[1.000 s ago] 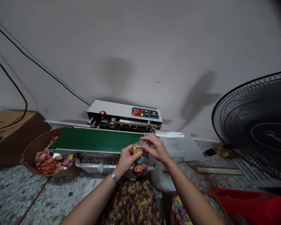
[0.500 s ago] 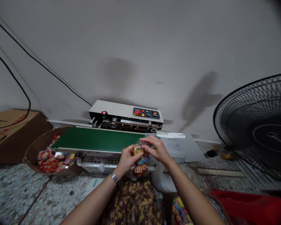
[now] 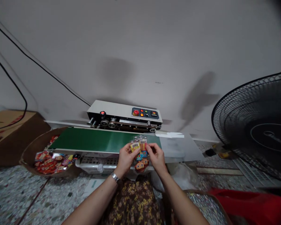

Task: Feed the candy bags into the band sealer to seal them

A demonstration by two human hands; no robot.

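A small clear packet (image 3: 140,153) with bright cartoon print and coloured items inside is held upright between both hands, just in front of the green conveyor belt (image 3: 96,140) of a band sealing machine (image 3: 124,117). My left hand (image 3: 125,157) pinches the packet's left edge. My right hand (image 3: 156,156) pinches its right edge. A metal watch sits on my left wrist.
A brown basket (image 3: 41,145) holding several sealed cartoon packets sits at the belt's left end. A cardboard box (image 3: 9,131) stands far left, a black floor fan (image 3: 255,125) at right, a red tub (image 3: 255,206) at lower right. Black cables run along the wall.
My right hand has dropped from over the top of the packet to its right side. The packet now stands more upright and uncovered, with both hands holding its edges.
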